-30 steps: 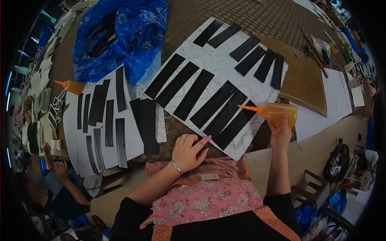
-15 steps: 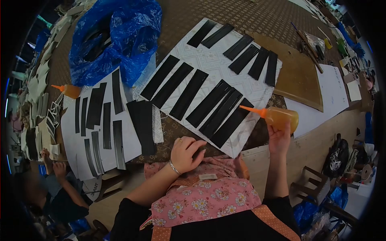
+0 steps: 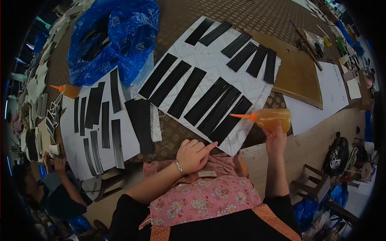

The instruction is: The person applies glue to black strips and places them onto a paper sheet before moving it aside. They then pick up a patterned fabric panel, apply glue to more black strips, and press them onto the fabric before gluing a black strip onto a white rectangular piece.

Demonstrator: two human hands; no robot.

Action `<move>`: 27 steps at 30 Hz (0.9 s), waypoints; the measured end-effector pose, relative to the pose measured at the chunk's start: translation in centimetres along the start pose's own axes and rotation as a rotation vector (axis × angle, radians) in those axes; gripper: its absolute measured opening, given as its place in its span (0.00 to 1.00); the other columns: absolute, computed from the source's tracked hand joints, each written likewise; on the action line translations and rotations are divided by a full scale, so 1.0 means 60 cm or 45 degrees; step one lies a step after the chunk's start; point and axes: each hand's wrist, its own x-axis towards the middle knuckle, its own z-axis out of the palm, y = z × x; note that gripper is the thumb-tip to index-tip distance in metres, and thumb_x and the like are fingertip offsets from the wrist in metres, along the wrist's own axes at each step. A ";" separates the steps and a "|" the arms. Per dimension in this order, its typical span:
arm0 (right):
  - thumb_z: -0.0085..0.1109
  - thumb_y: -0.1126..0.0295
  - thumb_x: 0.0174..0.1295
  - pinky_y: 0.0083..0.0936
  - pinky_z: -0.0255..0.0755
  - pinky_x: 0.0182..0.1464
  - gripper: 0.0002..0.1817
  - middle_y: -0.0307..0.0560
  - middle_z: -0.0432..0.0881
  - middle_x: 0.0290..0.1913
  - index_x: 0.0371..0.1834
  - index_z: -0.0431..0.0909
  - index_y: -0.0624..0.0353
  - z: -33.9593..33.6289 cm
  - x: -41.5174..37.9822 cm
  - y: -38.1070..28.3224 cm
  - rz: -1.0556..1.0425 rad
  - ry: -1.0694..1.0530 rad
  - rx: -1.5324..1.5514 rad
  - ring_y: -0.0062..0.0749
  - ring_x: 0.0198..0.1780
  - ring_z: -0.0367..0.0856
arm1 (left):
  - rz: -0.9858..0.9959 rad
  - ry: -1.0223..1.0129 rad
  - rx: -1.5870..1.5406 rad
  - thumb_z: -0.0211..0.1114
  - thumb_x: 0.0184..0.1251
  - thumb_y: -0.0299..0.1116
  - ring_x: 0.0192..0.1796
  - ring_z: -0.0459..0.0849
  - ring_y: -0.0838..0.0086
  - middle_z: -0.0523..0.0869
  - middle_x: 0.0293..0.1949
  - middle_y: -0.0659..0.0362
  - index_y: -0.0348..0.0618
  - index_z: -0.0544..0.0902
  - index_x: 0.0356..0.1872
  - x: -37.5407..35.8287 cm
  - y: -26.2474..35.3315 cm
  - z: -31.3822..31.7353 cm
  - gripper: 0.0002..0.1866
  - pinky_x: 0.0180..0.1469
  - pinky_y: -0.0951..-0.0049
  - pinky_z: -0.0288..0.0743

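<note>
Far left, desk (image 3: 241, 16) edge: a co-worker's hands (image 3: 54, 164) rest at the near rim, kept apart from the wearer's work

Spare glue bottle (image 3: 66, 90), orange nozzle, lies on its side at the left, near a plain white sheet (image 3: 68, 138). This sheet carries narrow black strips (image 3: 105, 124) laid in rough rows, mostly separate, likely so glued faces do not touch one another

Blue plastic bag (image 3: 116, 36) sits behind it, crumpled, dark pieces showing inside; probably stock kept within reach

Centre: patterned white sheet (image 3: 209, 60) set at an angle, holding wider black strips (image 3: 185, 92) laid side by side, some with gaps, some touching. The sheet seems to serve as a guard for the brown patterned desk cover beneath

Left hand (image 3: 194, 154): fingers loosely curled, index finger extended toward the near corner of the patterned sheet, tip at or just beside the nearest black strip (image 3: 230, 120); contact cannot be confirmed. It grips nothing. Judged to be steadying the sheet or strip

Right hand (image 3: 276, 138): fingers wrapped round the base of an amber glue bottle (image 3: 269, 119), held nearly level above the sheet's right edge, nozzle pointing left at that nearest strip

Right of this: brown board (image 3: 301, 76), white papers (image 3: 333, 92), small tools (image 3: 313, 44) along the far edge
</note>
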 end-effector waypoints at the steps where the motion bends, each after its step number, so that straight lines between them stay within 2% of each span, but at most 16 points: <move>1: 0.50 0.65 0.63 0.34 0.74 0.50 0.21 0.48 0.73 0.53 0.57 0.63 0.61 -0.002 -0.015 0.009 0.060 -0.075 0.002 0.37 0.53 0.74 | 0.003 0.010 0.000 0.57 0.51 0.32 0.29 0.71 0.72 0.68 0.22 0.65 0.54 0.77 0.52 0.000 0.000 0.000 0.22 0.35 0.69 0.61; 5: 0.48 0.65 0.64 0.37 0.72 0.52 0.20 0.47 0.72 0.53 0.58 0.62 0.60 0.019 -0.073 0.031 0.224 -0.182 -0.028 0.38 0.55 0.73 | 0.022 0.051 -0.007 0.57 0.51 0.32 0.29 0.71 0.72 0.68 0.22 0.65 0.54 0.77 0.51 -0.001 -0.001 0.005 0.22 0.34 0.69 0.61; 8: 0.53 0.66 0.62 0.36 0.72 0.51 0.21 0.46 0.73 0.51 0.56 0.64 0.60 0.036 -0.078 0.012 0.286 -0.162 0.128 0.37 0.53 0.74 | 0.024 0.025 0.007 0.57 0.51 0.31 0.29 0.71 0.72 0.68 0.22 0.65 0.54 0.77 0.52 -0.001 -0.001 0.003 0.22 0.34 0.69 0.61; 10: 0.52 0.64 0.62 0.35 0.72 0.51 0.20 0.46 0.74 0.51 0.55 0.65 0.59 0.022 -0.042 -0.010 0.223 -0.010 0.283 0.36 0.52 0.75 | 0.031 0.038 0.005 0.57 0.51 0.31 0.29 0.70 0.72 0.68 0.22 0.65 0.54 0.77 0.52 -0.001 -0.001 0.002 0.22 0.34 0.69 0.61; 14: 0.52 0.61 0.62 0.33 0.74 0.51 0.21 0.47 0.74 0.51 0.54 0.65 0.59 -0.030 0.023 -0.033 -0.020 0.238 0.183 0.36 0.51 0.75 | 0.042 0.056 -0.004 0.57 0.51 0.31 0.29 0.70 0.71 0.68 0.22 0.65 0.54 0.76 0.52 -0.002 -0.002 0.005 0.23 0.34 0.69 0.60; 17: 0.52 0.60 0.62 0.32 0.74 0.50 0.21 0.47 0.74 0.51 0.54 0.65 0.59 -0.031 0.037 -0.039 -0.045 0.252 0.097 0.35 0.51 0.75 | 0.035 0.042 0.006 0.57 0.51 0.31 0.29 0.70 0.71 0.68 0.22 0.65 0.54 0.76 0.52 -0.002 -0.001 0.003 0.23 0.34 0.69 0.60; 20: 0.51 0.61 0.63 0.33 0.74 0.50 0.20 0.47 0.74 0.51 0.55 0.65 0.59 -0.038 0.032 -0.029 -0.028 0.208 0.107 0.36 0.51 0.76 | 0.037 0.113 -0.010 0.60 0.47 0.29 0.26 0.69 0.73 0.67 0.20 0.66 0.55 0.79 0.49 0.001 -0.001 0.006 0.22 0.31 0.71 0.58; 24: 0.48 0.58 0.64 0.34 0.73 0.52 0.23 0.48 0.72 0.54 0.58 0.62 0.58 -0.048 -0.002 -0.016 0.018 0.105 0.051 0.37 0.53 0.74 | 0.031 0.063 0.000 0.57 0.50 0.31 0.29 0.70 0.71 0.68 0.21 0.65 0.54 0.77 0.52 -0.002 -0.002 0.004 0.22 0.34 0.69 0.60; 26: 0.46 0.58 0.65 0.38 0.71 0.52 0.24 0.48 0.71 0.55 0.60 0.61 0.58 -0.034 -0.036 -0.005 0.135 -0.074 -0.008 0.40 0.55 0.72 | 0.029 0.061 -0.007 0.58 0.50 0.30 0.28 0.70 0.71 0.68 0.21 0.65 0.54 0.77 0.51 -0.001 -0.002 0.004 0.22 0.34 0.69 0.60; 27: 0.46 0.58 0.65 0.38 0.71 0.52 0.24 0.48 0.71 0.55 0.60 0.61 0.58 -0.028 -0.054 0.001 0.131 -0.073 -0.008 0.40 0.55 0.72 | 0.033 0.062 -0.007 0.58 0.50 0.30 0.28 0.70 0.71 0.68 0.21 0.65 0.54 0.77 0.51 0.001 -0.002 0.005 0.22 0.34 0.69 0.60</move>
